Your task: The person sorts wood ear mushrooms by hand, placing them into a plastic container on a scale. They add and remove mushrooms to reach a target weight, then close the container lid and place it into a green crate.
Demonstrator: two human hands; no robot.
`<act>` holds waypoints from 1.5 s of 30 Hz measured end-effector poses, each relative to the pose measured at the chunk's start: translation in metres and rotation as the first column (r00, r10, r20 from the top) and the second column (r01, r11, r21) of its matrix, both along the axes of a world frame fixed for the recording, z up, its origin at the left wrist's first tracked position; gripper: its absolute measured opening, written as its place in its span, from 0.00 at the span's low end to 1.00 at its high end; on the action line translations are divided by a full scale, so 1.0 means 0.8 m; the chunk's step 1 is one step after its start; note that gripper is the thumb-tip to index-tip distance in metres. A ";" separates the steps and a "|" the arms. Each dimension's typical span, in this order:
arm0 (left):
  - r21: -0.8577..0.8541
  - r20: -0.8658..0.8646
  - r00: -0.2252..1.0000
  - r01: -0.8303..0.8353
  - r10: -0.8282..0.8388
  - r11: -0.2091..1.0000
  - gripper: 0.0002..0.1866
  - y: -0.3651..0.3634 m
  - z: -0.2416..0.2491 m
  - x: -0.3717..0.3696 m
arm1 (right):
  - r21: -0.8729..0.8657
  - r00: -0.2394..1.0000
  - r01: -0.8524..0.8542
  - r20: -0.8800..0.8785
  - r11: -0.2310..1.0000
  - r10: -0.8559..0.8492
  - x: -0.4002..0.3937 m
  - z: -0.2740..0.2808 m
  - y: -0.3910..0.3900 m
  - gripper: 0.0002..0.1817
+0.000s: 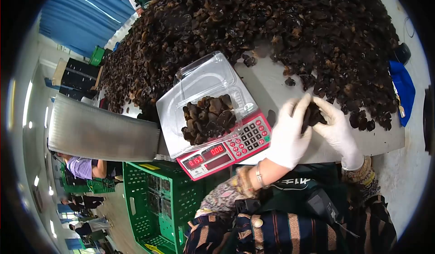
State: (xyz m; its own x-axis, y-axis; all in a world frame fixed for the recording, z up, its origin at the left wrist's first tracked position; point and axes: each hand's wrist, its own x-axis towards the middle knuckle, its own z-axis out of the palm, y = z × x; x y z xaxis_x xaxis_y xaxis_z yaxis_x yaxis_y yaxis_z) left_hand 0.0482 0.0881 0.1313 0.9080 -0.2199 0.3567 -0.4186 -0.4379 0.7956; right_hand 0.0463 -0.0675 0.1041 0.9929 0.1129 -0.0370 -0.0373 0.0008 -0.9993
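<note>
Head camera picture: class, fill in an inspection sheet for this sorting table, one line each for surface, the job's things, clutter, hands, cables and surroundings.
Surface: pale table, mostly buried under a large mushroom pile.
Job's things: open clear plastic box part-filled with dried mushrooms sits on a red scale.
Clutter: blue cloth and a dark round object at the far right edge.
Hands: left hand and right hand, both in white gloves, share a grip on a mushroom clump.
Cables: thin wire on the table's right edge.
Surroundings: green crate below; other people nearby.
</note>
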 end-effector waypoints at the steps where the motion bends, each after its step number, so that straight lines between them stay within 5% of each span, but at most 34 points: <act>1: 0.060 0.098 0.995 -0.001 -0.005 0.998 0.35 0.021 0.017 0.006 | -0.021 0.997 -0.027 0.077 0.999 0.028 0.004 0.032 0.017 0.29; 3: 0.110 0.297 0.954 -0.059 0.024 0.992 0.33 0.066 0.049 0.017 | -0.145 0.949 -0.070 0.297 0.987 0.111 0.022 0.064 0.053 0.27; 5: -0.010 0.138 0.989 -0.060 0.061 0.998 0.37 0.122 0.045 0.021 | -0.220 0.873 -0.095 0.450 0.971 0.187 0.038 0.075 0.094 0.26; 6: -0.331 -0.091 0.996 -0.036 0.006 0.943 0.39 0.143 0.044 0.021 | -0.194 0.858 -0.119 0.474 0.974 0.199 0.044 0.078 0.118 0.25; 8: -0.449 -0.252 0.968 -0.103 -0.016 0.887 0.45 0.179 0.058 0.019 | -0.257 0.853 -0.256 0.394 0.932 0.343 0.065 0.068 0.154 0.29; 9: -0.170 -0.182 0.982 -0.076 0.044 0.983 0.48 0.205 0.059 0.022 | -0.258 0.843 -0.262 0.408 0.930 0.351 0.071 0.061 0.173 0.26; 11: 0.408 -0.006 0.996 -0.080 0.090 0.910 0.54 0.249 0.051 0.032 | -0.384 0.827 -0.181 0.439 0.905 0.352 0.078 0.045 0.191 0.24; 12: 0.405 0.013 0.996 -0.090 0.093 0.910 0.56 0.256 0.046 0.032 | -0.449 0.817 -0.137 0.453 0.883 0.357 0.080 0.040 0.195 0.22; 14: 0.387 0.049 0.995 -0.103 0.090 0.916 0.60 0.262 0.036 0.034 | -0.322 0.844 -0.147 0.452 0.935 0.288 0.084 0.041 0.188 0.17; 17: 0.066 -0.036 0.992 -0.119 0.122 0.991 0.53 0.266 0.029 0.031 | -0.065 0.922 -0.206 0.320 0.976 0.216 0.083 0.044 0.165 0.13; 18: 0.003 -0.058 0.989 -0.139 0.139 0.990 0.51 0.271 0.028 0.032 | 0.117 0.965 -0.246 0.118 0.962 0.232 0.079 0.048 0.153 0.13; 20: -0.199 -0.086 0.988 -0.144 0.129 0.969 0.43 0.281 0.023 0.034 | 0.217 0.966 -0.206 -0.110 0.954 0.233 0.074 0.058 0.128 0.13; 24: -0.291 -0.007 0.989 -0.145 0.150 0.946 0.39 0.303 0.029 0.036 | 0.452 0.966 -0.112 -0.158 0.885 0.203 0.051 0.055 0.090 0.13; 30: -0.245 0.100 0.979 -0.148 0.176 0.958 0.37 0.330 0.042 0.025 | 0.517 0.939 -0.002 -0.293 0.856 0.179 0.039 -0.043 0.026 0.14; 33: -0.208 0.169 0.967 -0.156 0.192 0.966 0.47 0.324 0.042 0.023 | 0.479 0.941 0.077 -0.325 0.874 0.095 0.033 -0.070 0.003 0.14; 38: -0.091 0.304 0.936 -0.156 0.177 0.984 0.57 0.295 0.046 0.025 | 0.310 0.946 0.134 -0.324 0.941 -0.027 0.026 -0.067 0.001 0.13; 39: 0.142 0.362 0.928 -0.143 0.083 0.980 0.55 0.297 0.041 0.025 | 0.262 0.952 0.120 -0.304 0.957 -0.036 0.027 -0.069 0.001 0.13; 40: 0.581 0.376 0.917 -0.119 -0.136 0.805 0.52 0.298 0.050 0.026 | -0.068 0.985 0.066 -0.154 0.996 -0.076 0.026 -0.070 0.003 0.14; 42: 0.832 -0.017 0.994 0.075 -0.111 0.550 0.48 0.269 0.042 0.020 | -0.674 0.989 0.096 0.146 0.732 0.005 0.018 -0.068 0.015 0.16; 43: 0.809 0.055 0.994 0.010 -0.092 0.587 0.45 0.268 0.044 0.016 | -0.795 0.991 0.101 0.136 0.598 0.013 0.016 -0.057 0.024 0.20; 45: 0.746 0.200 0.978 -0.117 -0.054 0.655 0.41 0.271 0.053 0.020 | -0.782 0.931 0.271 0.360 0.561 0.052 0.019 -0.041 0.036 0.19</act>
